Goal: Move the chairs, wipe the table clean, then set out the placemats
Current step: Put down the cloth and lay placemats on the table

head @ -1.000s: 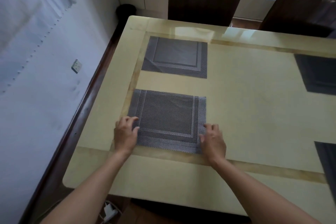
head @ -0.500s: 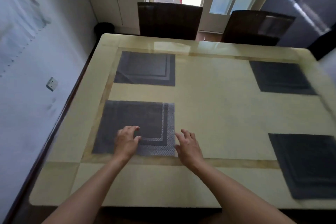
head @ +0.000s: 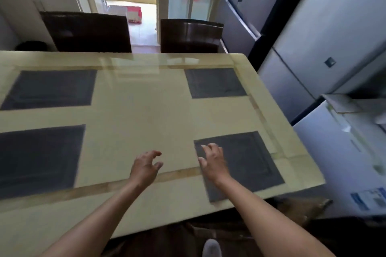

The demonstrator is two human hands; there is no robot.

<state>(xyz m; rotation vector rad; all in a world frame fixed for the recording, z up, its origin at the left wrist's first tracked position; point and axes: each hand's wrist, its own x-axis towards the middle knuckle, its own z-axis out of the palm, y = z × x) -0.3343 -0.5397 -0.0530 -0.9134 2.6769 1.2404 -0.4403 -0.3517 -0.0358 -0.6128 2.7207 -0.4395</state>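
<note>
**Four placemats down, hands reach for the last one at the table's near right corner**

Head camera: A person leans over a cream-coloured table [head: 146, 110] on which four dark grey placemats are laid, one toward each corner. The far-left placemat [head: 50, 88] and the far-right placemat [head: 215, 82] lie flat in front of two dark chairs, the left chair [head: 87, 31] and the right chair [head: 191, 35], both standing at the table's far edge. The near-left placemat [head: 39, 158] sits square inside the inlaid border. The near-right placemat [head: 250, 160] lies skewed, its near corner crossing the border strip toward the table's edge.

The right hand [head: 213, 160] is over the left part of that skewed mat, fingers spread and slightly curled, gripping nothing; motion blur makes it impossible to say whether the fingertips touch the fabric. The left hand [head: 146, 167] hovers over bare tabletop just left of the mat, fingers loosely curled and empty. A tall grey refrigerator [head: 313, 48] stands just beyond the table's right side.

The work appears to be at its last stage, setting out the mats; no cloth is in view. The step in hand looks to be squaring up the fourth mat. That would call for both palms pressed flat on it, then a small turn and a slide away from the edge until its sides run parallel with the inlay, matching the mat on the near left.
</note>
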